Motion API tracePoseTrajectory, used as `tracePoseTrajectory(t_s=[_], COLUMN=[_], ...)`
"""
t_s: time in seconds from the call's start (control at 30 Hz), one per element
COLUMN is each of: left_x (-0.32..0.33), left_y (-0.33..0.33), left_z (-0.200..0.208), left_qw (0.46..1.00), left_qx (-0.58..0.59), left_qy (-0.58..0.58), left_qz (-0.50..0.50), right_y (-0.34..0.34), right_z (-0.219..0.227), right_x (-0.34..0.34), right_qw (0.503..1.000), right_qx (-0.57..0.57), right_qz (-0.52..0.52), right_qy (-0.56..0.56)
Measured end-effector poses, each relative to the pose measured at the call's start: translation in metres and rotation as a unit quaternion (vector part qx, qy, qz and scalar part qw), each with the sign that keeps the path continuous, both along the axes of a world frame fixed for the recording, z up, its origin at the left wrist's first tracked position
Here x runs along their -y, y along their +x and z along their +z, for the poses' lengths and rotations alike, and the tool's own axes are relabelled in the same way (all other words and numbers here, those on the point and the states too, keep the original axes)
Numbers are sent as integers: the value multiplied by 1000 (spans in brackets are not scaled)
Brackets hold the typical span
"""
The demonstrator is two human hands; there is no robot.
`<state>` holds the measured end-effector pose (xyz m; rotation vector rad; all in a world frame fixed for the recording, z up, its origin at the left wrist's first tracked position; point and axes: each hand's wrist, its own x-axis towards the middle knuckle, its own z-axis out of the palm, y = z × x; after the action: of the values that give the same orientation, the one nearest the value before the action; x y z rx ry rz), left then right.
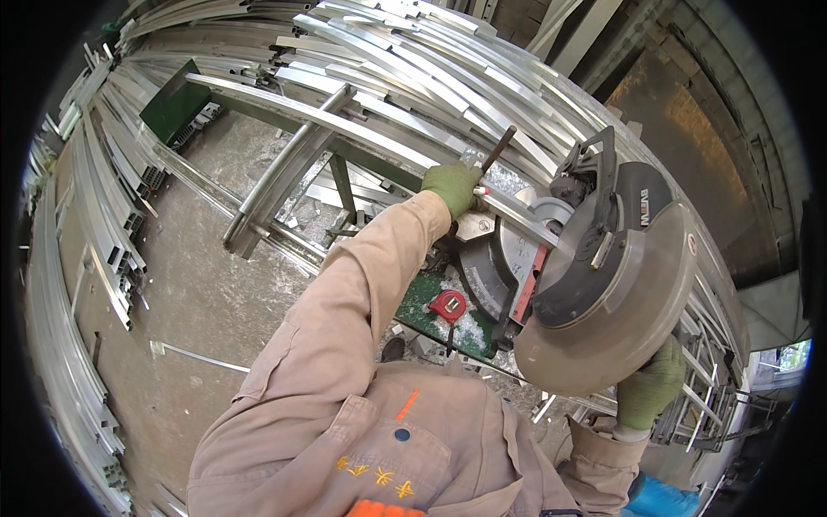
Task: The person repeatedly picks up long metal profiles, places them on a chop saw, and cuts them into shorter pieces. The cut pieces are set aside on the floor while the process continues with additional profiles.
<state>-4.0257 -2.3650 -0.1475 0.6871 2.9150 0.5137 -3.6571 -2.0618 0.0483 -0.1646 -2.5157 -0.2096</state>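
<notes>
My left hand (450, 186), in a green glove, is closed on a long silvery metal profile (319, 121) lying along the bed of a miter saw (594, 284). A dark rod (498, 148) sticks up beside the fingers, and a small red-and-white tip (481, 190) shows next to them. The profile's end (525, 222) reaches toward the blade area. My right hand (652, 384), also gloved in green, is curled at the near right rim of the saw's large round guard (620, 319). That guard hides its fingertips and whatever they hold.
A red tape measure (447, 305) lies on the green bench (418, 314), among pale metal chips. Long metal profiles (413, 52) are stacked behind the saw and along the left (95, 224). A metal support frame (289, 172) stands left of the saw. Offcuts lie on the floor.
</notes>
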Motion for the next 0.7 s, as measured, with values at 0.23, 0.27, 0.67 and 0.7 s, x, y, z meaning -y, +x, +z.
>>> tracePoseTrajectory(t_s=[0.23, 0.27, 0.67, 0.7], left_x=[0, 0, 1, 1], left_y=[-3, -3, -2, -2], left_z=[0, 0, 1, 2], left_qw=[1000, 1000, 1000, 999], left_qx=[11, 13, 25, 31], left_qy=[1, 3, -2, -3], left_qz=[-6, -9, 3, 3], right_y=[10, 11, -5, -14], right_z=[-29, -32, 17, 39], right_x=[5, 7, 6, 2], right_qw=[1000, 999, 996, 992], right_qx=[-22, -25, 13, 29], right_qz=[17, 19, 7, -9], right_qy=[8, 6, -93, -120])
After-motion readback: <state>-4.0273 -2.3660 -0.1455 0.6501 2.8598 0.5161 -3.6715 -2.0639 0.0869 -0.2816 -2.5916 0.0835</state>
